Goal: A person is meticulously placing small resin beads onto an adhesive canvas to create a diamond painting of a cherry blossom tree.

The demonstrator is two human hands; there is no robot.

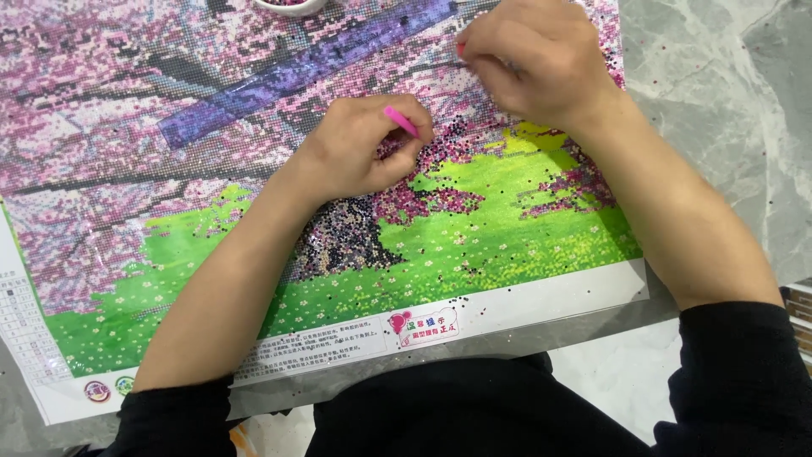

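Observation:
A large bead-mosaic canvas point(474, 228) with pink blossom trees, a purple branch and green grass lies on a grey marble table. My left hand point(359, 148) rests on the canvas near its middle, fingers closed around a pink applicator pen point(401, 121) whose tip points down at the dark bead area. My right hand point(533, 59) hovers over the upper right of the canvas, fingers pinched on a small red-tipped tool point(461, 49), mostly hidden by the hand. Both forearms are bare below black sleeves.
A small white dish point(289, 7) of beads sits at the canvas's top edge. Loose dark beads point(461, 300) lie scattered on the white printed border and on the marble table point(719, 101) to the right. A stack of small items point(799, 317) shows at the right edge.

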